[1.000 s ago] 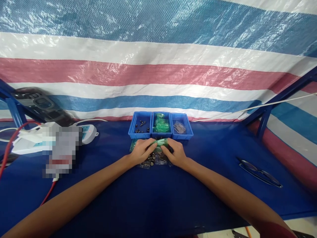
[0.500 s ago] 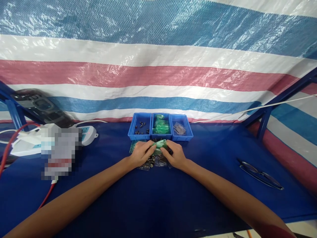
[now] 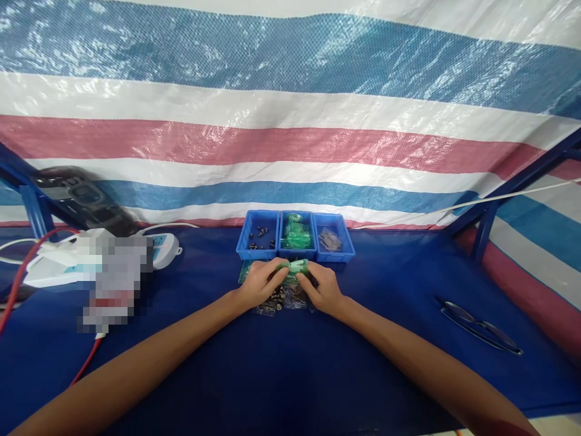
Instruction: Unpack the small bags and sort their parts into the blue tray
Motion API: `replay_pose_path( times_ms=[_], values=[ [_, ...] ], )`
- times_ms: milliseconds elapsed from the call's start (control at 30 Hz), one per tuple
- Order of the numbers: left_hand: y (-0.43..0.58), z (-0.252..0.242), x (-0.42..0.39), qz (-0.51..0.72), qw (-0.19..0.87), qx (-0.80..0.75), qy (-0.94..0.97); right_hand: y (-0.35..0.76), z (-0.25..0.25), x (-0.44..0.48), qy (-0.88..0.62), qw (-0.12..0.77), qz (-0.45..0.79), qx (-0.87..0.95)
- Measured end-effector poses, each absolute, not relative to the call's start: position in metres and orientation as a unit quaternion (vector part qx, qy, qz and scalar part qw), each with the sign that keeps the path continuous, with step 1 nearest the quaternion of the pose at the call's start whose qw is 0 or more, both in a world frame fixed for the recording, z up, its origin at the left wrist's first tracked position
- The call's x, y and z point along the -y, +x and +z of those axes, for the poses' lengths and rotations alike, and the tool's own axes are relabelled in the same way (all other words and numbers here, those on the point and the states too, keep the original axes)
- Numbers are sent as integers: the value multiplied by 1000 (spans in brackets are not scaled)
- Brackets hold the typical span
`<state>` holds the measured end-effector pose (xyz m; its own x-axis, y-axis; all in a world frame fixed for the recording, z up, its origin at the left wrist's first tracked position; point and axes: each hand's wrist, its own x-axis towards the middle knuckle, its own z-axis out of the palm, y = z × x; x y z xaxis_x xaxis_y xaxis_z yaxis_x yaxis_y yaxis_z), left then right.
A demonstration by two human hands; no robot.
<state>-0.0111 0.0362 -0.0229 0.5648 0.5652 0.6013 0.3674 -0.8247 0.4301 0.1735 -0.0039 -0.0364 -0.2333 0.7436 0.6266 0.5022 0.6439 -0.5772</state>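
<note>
Between both hands is a small green plastic packet (image 3: 298,266) with pale contents I cannot make out. My left hand (image 3: 262,282) pinches its left end, and my right hand (image 3: 323,286) grips its right end. Under and in front of the hands lie small dark-and-metal parts (image 3: 278,297) in clear bags. A clear packet (image 3: 296,298) rests beside them, toward my right hand. Partly behind my left hand, another green packet (image 3: 246,270) lies flat on the blue table (image 3: 281,363).
Three blue bins stand behind the hands: the left bin (image 3: 242,247) holds small dark parts, the middle bin (image 3: 297,251) green packets, the right bin (image 3: 347,251) clear packets. Glasses (image 3: 481,326) lie at right. A power strip (image 3: 166,249) and red cable (image 3: 86,363) are at left.
Both hands stay on the green packet, whose pale part now shows a little more between the fingers. The whole view has shifted slightly; the bins and bags keep their places.
</note>
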Motion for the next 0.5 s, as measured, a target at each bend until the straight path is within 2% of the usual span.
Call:
replay_pose_path(
  times_ms=[500],
  values=[
    [-11, -28, -36, 383, 76, -279, 877, 173, -37, 3, -385, 469, 135, 783]
  ],
)
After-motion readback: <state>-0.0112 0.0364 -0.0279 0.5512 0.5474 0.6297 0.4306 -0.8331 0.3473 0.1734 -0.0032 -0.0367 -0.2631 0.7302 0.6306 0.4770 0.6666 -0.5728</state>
